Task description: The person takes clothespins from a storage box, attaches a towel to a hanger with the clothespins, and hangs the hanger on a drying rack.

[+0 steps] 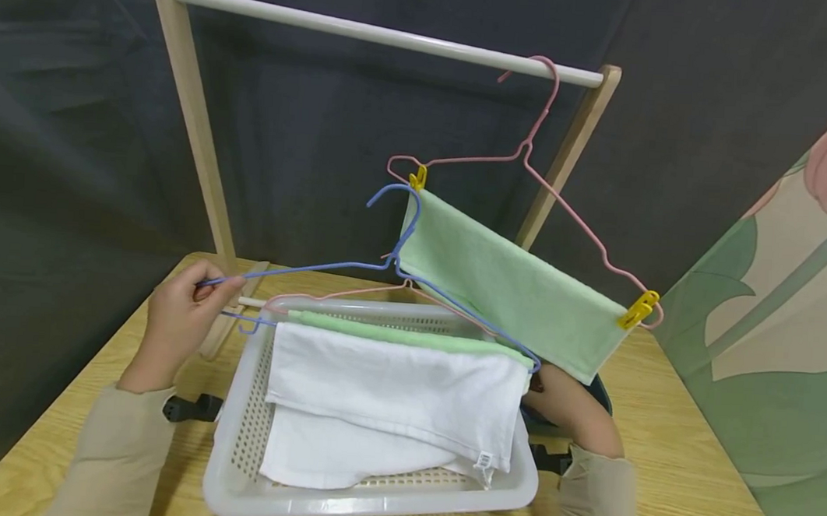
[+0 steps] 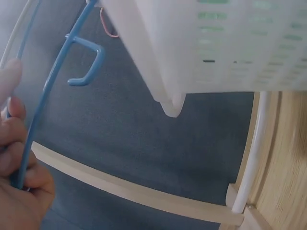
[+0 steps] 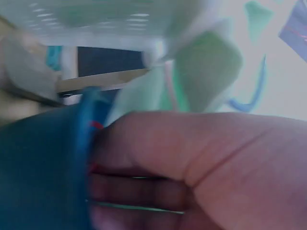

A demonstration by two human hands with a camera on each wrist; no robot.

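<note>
My left hand [image 1: 186, 308] grips the left end of a blue clothes hanger [image 1: 315, 268], whose hook points up with nothing under it. Draped over the hanger's lower bar is a white towel [image 1: 393, 374], close above a white plastic basket [image 1: 344, 510]. My right hand [image 1: 566, 402] reaches into a dark teal container [image 3: 43, 167] right of the basket. Its fingertips are hidden inside, with bits of red beside them; I cannot tell whether they hold anything. Behind the white towel shows a light green towel [image 1: 409, 336] with a pink hanger [image 1: 341, 291].
A wooden rack with a white rail [image 1: 383, 33] stands behind the basket. From the rail's right end hangs another pink hanger [image 1: 577, 213]. Two yellow clothespins [image 1: 638, 310] fix a green towel [image 1: 511, 275] to it, overlapping the container in the head view.
</note>
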